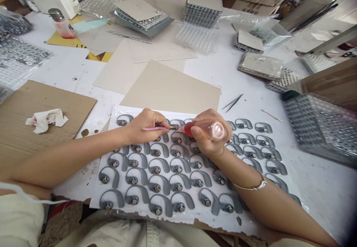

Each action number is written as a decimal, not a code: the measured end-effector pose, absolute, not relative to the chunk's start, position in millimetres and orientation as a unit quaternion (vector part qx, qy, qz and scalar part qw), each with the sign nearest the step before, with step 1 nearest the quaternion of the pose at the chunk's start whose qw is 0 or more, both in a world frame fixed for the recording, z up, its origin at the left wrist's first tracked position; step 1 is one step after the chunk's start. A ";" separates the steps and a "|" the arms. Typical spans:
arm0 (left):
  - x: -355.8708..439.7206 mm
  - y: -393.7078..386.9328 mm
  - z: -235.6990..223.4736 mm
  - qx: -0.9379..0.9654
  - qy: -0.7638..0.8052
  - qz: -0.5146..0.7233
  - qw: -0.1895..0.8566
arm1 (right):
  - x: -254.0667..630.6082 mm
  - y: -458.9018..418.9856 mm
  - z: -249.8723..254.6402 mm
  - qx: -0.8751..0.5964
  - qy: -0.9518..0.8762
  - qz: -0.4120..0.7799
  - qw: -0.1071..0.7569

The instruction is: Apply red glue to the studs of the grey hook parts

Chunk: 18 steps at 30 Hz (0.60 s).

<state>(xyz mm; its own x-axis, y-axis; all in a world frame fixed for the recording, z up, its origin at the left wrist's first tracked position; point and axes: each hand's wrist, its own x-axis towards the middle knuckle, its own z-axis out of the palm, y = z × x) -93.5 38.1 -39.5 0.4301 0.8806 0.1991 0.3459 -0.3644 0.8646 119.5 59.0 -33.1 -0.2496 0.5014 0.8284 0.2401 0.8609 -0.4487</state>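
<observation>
Several rows of grey ear-hook earphone shells, each with a round metal part and fine wires, lie on a white sheet. My left hand is closed on slim pink tweezers, their tip at one shell in an upper row. Tilted over that same shell is a squeeze bottle of pinkish-red liquid, gripped in my right hand. The bottle's nozzle points left and comes close to the tweezers' tip. Both hands cover some of the shells behind them.
Black tweezers and a thin stick lie beyond the sheet. Cardboard sheets are ahead; crumpled tissue rests on brown cardboard at left. A jar stands back left. Stacked clear trays flank the right.
</observation>
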 end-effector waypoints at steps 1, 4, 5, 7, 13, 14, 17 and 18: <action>-93.7 37.9 -39.6 0.750 0.409 0.343 0.389 | 119.2 59.3 -33.5 -0.237 -0.786 0.114 0.560; -93.9 37.6 -39.7 0.750 0.410 0.342 0.390 | 118.1 59.9 -34.6 -0.237 -0.788 0.114 0.556; -93.9 37.6 -39.7 0.750 0.411 0.342 0.390 | 117.8 59.9 -34.9 -0.238 -0.788 0.116 0.556; -93.7 37.8 -39.8 0.749 0.412 0.341 0.390 | 117.6 59.8 -35.5 -0.240 -0.786 0.118 0.557; -93.2 38.1 -39.9 0.748 0.415 0.339 0.392 | 118.2 60.1 -36.5 -0.252 -0.788 0.109 0.551; -93.2 38.1 -39.8 0.748 0.414 0.340 0.391 | 118.1 60.0 -36.4 -0.252 -0.788 0.108 0.551; -93.0 38.4 -39.7 0.750 0.411 0.343 0.388 | 117.5 59.4 -36.2 -0.251 -0.789 0.105 0.550; -93.0 38.6 -39.7 0.751 0.409 0.345 0.386 | 117.3 59.1 -36.3 -0.251 -0.790 0.105 0.549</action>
<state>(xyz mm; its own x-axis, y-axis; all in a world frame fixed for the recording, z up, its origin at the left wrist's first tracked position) -93.0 38.6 -39.7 0.4265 0.8814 0.2032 0.3488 -0.3675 0.8621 117.3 59.1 -36.3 -0.2705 0.5116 0.8155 0.2807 0.8522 -0.4415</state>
